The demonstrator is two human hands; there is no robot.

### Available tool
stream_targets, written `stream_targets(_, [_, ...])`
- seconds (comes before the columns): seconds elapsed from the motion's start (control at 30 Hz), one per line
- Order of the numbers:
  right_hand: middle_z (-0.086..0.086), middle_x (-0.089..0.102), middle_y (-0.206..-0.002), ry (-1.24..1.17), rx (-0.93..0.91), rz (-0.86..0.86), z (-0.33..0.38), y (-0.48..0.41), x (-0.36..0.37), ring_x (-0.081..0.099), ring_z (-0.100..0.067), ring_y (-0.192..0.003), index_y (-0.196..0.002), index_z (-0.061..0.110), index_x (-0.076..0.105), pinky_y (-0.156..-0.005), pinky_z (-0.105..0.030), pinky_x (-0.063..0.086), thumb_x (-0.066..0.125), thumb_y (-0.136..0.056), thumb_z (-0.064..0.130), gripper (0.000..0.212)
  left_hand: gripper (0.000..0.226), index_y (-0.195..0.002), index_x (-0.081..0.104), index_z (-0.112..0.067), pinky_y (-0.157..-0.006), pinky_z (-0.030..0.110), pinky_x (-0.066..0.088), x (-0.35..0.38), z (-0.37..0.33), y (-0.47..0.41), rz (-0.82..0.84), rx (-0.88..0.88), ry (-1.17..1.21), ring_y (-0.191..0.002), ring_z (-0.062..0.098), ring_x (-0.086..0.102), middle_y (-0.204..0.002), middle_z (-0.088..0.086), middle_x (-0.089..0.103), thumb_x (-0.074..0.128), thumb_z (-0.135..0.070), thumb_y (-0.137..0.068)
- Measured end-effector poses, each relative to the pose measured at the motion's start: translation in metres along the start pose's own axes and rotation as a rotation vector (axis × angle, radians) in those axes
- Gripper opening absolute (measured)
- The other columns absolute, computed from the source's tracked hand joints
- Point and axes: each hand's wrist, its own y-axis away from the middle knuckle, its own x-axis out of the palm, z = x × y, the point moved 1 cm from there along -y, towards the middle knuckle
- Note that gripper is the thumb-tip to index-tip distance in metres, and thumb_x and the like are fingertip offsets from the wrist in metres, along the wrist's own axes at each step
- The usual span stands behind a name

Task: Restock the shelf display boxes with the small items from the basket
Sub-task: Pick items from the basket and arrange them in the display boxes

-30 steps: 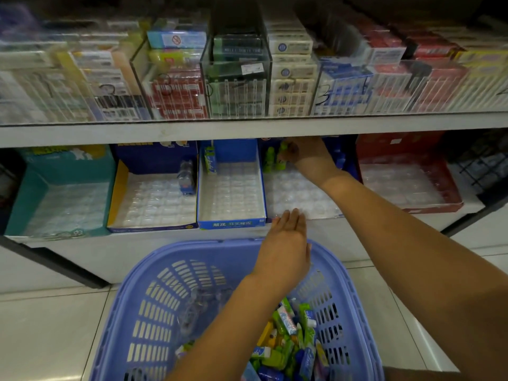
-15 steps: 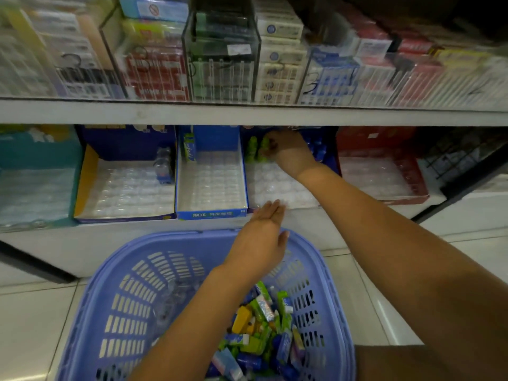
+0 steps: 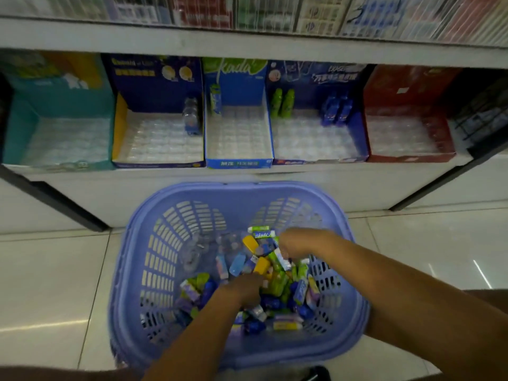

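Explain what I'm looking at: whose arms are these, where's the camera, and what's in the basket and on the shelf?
There is no machine here. A person is working with bare hands, and the one camera sits on their head, looking forward and down. The two arms coming in from the bottom edge are therefore the wearer's own.

The left hand and the right hand both reach into the purple basket, among a pile of small packs. Blur hides whether either hand grips one.

Beyond the basket, a low shelf carries five open display boxes in a row. Most of what shows in them is bare tray. The fourth box from the left holds two green items and some blue items at its back.
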Motion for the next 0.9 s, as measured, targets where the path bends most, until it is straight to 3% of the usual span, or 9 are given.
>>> stream_targets(0.17, [-0.021,0.048,-0.116,0.217,-0.067,0.066,-0.010,-0.027,0.054,0.021,-0.016,-0.053,-0.136,0.007,0.046,-0.047,-0.028,0.021,0.043,-0.088,-0.016,0.053,0.064,-0.147,0.030,-0.016,-0.097,0.043,0.046,0.004,0.010,-0.007,0.044,-0.007,-0.051,-0.123,0.035,0.049,-0.142,0.017,0.044,0.058,-0.012,-0.090])
stream_targets(0.23, [-0.015,0.050,-0.097,0.273,-0.105,0.016,-0.014,-0.031,0.061,0.024,-0.016,-0.052,-0.140,0.008,0.042,-0.046,-0.030,0.022,0.045,-0.087,-0.014,0.057,0.064,-0.145,0.035,-0.016,-0.097,0.041,0.046,0.001,0.011,-0.010,0.053,0.003,-0.043,-0.124,0.034,0.048,-0.142,0.016,0.044,0.060,-0.007,-0.087])
stream_targets(0.3, [-0.004,0.044,-0.077,0.331,-0.148,0.002,-0.023,-0.041,0.066,0.038,-0.020,-0.056,-0.138,0.013,0.043,-0.052,-0.035,0.034,0.045,-0.091,-0.005,0.050,0.062,-0.140,0.044,-0.011,-0.091,0.037,0.046,-0.003,0.013,-0.013,0.069,0.016,-0.055,-0.122,0.033,0.049,-0.140,0.014,0.046,0.064,-0.004,-0.083])
stream_targets(0.4, [-0.008,0.054,-0.089,0.395,-0.191,-0.057,-0.036,-0.050,0.067,0.057,-0.030,-0.081,-0.130,0.019,0.049,-0.074,-0.044,0.049,0.048,-0.093,0.013,0.037,0.046,-0.131,0.055,-0.008,-0.087,0.035,0.045,-0.006,0.019,-0.016,0.063,0.046,-0.037,-0.116,0.032,0.053,-0.134,0.015,0.052,0.062,-0.007,-0.086])
stream_targets(0.5, [-0.009,0.053,-0.089,0.630,-0.258,-0.048,-0.040,-0.058,0.067,0.052,-0.026,-0.074,-0.123,0.016,0.050,-0.073,-0.042,0.048,0.048,-0.092,0.021,0.032,0.044,-0.132,0.056,-0.013,-0.093,0.037,0.045,-0.006,0.024,-0.015,0.049,0.068,0.056,-0.117,0.028,0.052,-0.136,0.010,0.052,0.057,-0.007,-0.089])
stream_targets(0.57, [-0.013,0.059,-0.112,0.787,-0.305,-0.106,-0.041,-0.063,0.069,0.056,-0.026,-0.088,-0.125,0.016,0.051,-0.081,-0.038,0.046,0.047,-0.089,0.034,0.041,0.045,-0.133,0.055,-0.013,-0.094,0.037,0.045,-0.006,0.025,-0.014,0.054,0.068,0.096,-0.119,0.028,0.051,-0.137,0.010,0.051,0.057,-0.007,-0.089])
stream_targets(0.67, [-0.022,0.048,-0.130,0.605,-0.218,-0.019,-0.036,-0.058,0.065,0.055,-0.035,-0.107,-0.131,0.008,0.049,-0.089,-0.043,0.048,0.048,-0.095,0.012,0.036,0.045,-0.134,0.054,-0.013,-0.092,0.034,0.044,-0.005,0.026,-0.015,0.055,0.075,0.105,-0.120,0.028,0.050,-0.138,0.010,0.051,0.057,-0.008,-0.090])
stream_targets(0.73, [-0.029,0.049,-0.124,0.396,-0.103,0.002,-0.031,-0.054,0.061,0.059,-0.036,-0.097,-0.120,0.002,0.057,-0.082,-0.044,0.051,0.051,-0.091,0.000,0.029,0.045,-0.134,0.054,-0.012,-0.091,0.034,0.044,-0.006,0.025,-0.015,0.049,0.075,0.103,-0.119,0.028,0.050,-0.138,0.011,0.050,0.057,-0.009,-0.090])
stream_targets(0.9, [-0.019,0.060,-0.102,0.481,-0.045,0.010,-0.025,-0.039,0.047,0.053,-0.029,-0.082,-0.105,0.003,0.063,-0.072,-0.039,0.048,0.054,-0.090,0.001,0.018,0.035,-0.123,0.061,-0.004,-0.086,0.036,0.046,-0.008,0.024,-0.012,0.037,0.055,0.104,-0.110,0.030,0.056,-0.127,0.015,0.057,0.058,-0.020,-0.092])
